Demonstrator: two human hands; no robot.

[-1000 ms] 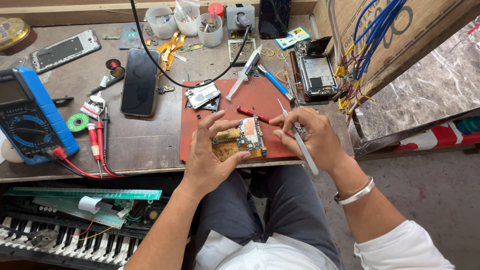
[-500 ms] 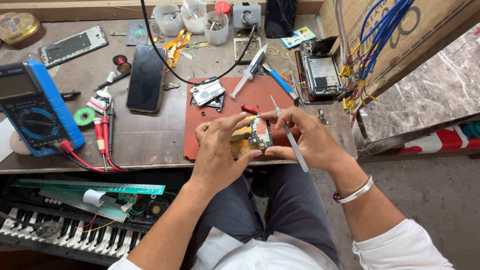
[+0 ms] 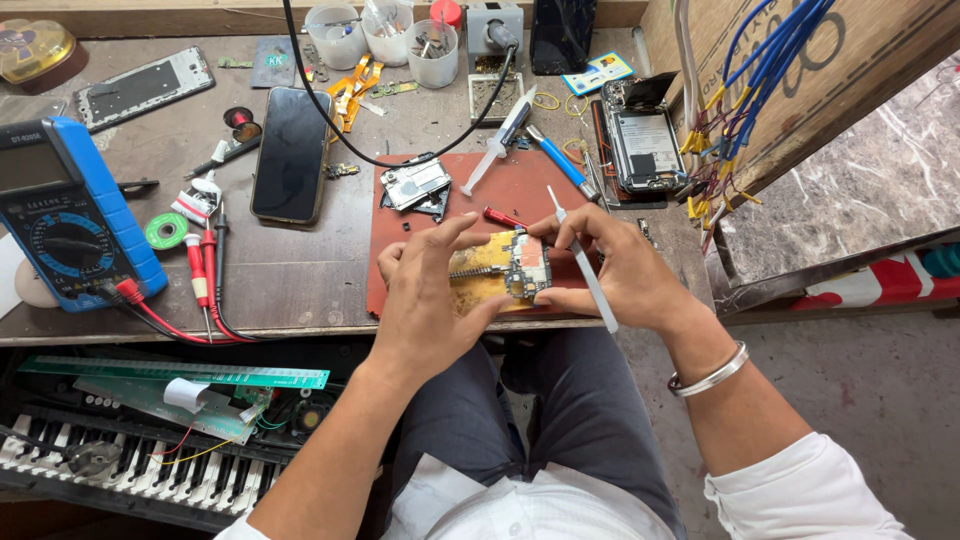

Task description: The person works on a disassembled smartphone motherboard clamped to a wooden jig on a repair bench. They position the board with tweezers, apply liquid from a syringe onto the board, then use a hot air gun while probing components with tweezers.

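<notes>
Both my hands hold a small phone circuit board [image 3: 505,272] with gold shielding just above the front edge of a red work mat [image 3: 520,195]. My left hand [image 3: 430,300] grips the board's left side with thumb and fingers. At the board's right end, my right hand [image 3: 620,275] pinches it and also carries a thin white tool [image 3: 585,265] slanting across its fingers. A metal bangle [image 3: 710,372] circles my right wrist.
A blue multimeter [image 3: 65,215] with red and black leads lies at left. A black phone [image 3: 292,152], an opened phone [image 3: 645,145], a syringe [image 3: 500,135], a blue-handled screwdriver [image 3: 560,160], plastic cups [image 3: 435,50] and blue wires [image 3: 760,80] crowd the bench. A keyboard [image 3: 120,465] sits below.
I lifted the board off the mat and raised it closer between both hands. The white tool swung from pointing down beside the board to slanting across my right fingers.
</notes>
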